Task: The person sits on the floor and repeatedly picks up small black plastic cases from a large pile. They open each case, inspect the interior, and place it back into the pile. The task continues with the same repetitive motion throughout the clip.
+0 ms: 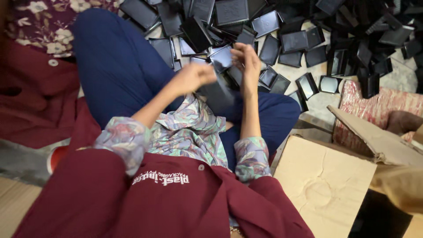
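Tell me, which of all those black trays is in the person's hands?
The shiny black tray lifted between the left hand and right hand. All the others lie heaped on the floor.

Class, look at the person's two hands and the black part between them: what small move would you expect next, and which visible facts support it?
Probably pressing the black tray closed or together: the left hand and right hand both meet at it, raised above the lap, though motion blur hides the exact grip.

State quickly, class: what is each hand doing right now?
Left hand: closed in a fist; motion blur hides whether it grips anything.
Right hand: fingers closed on a black plastic tray.
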